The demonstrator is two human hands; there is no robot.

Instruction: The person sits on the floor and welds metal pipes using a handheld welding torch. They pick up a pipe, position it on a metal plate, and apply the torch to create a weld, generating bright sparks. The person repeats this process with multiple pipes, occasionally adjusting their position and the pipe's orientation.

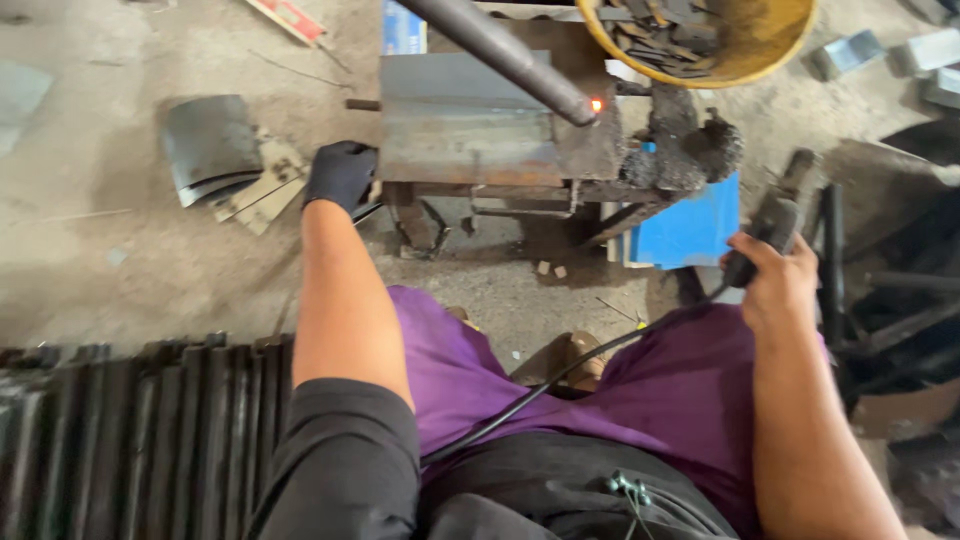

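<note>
Dusty concrete floor (150, 260) spreads around a low steel stand (470, 130), its surface rusty and slag-crusted, a weld spot (597, 104) glowing where a dark pipe (500, 50) rests. Left hand (340, 173), black-gloved, presses its fingers together against the stand's left edge. Right hand (775, 280) wraps its fingers around a welding holder (765, 235), cable (560, 375) trailing across the lap. Pipe looks heavy, stiff and hot near the glow; best gripped far from it. Yellow tub (770, 50) of scrap sits behind.

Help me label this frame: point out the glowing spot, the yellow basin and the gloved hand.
glowing spot (597, 104), head view, its orange centre.
yellow basin (765, 45), head view, inner wall.
gloved left hand (341, 173), head view, back of glove.
</note>
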